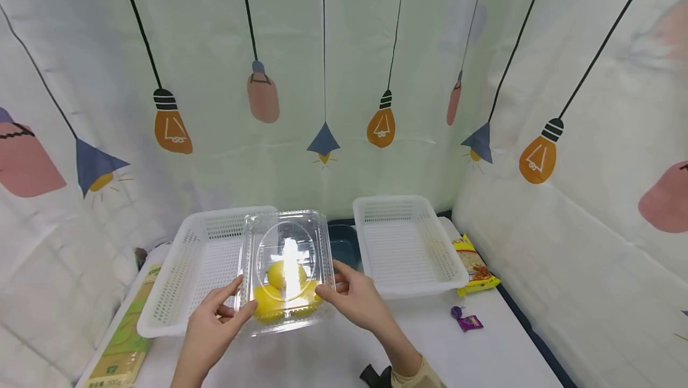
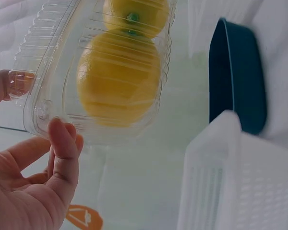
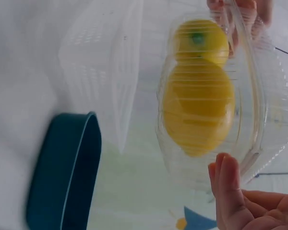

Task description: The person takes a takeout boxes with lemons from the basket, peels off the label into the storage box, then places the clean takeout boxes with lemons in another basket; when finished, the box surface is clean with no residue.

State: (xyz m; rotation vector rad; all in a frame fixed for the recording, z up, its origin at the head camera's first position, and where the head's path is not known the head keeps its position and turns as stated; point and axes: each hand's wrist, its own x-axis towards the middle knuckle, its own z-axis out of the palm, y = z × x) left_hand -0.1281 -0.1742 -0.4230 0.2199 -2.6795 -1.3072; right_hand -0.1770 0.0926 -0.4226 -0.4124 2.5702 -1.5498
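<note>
A clear plastic clamshell box (image 1: pixel 314 227) is held up, tilted, above the table, with its lid down. Inside it lie yellow lemons (image 1: pixel 269 303), gathered at the near end; two of them, green at the stem, show in the left wrist view. My left hand (image 1: pixel 209 325) grips the box's left edge between thumb and fingers. On the opposite edge my right hand (image 1: pixel 359 299) does the same, its thumb over the lid. In the right wrist view a lemon (image 3: pixel 198 108) shows through the ribbed wall.
White perforated baskets stand behind, one at left (image 1: pixel 183 274) and one at right (image 1: pixel 408 283), with a dark teal bin (image 1: pixel 344 243) between them. A yellow snack packet (image 1: pixel 475 265) and purple-wrapped candy (image 1: pixel 470 323) lie at right. A long green-and-tan package (image 1: pixel 120 340) lies along the left edge.
</note>
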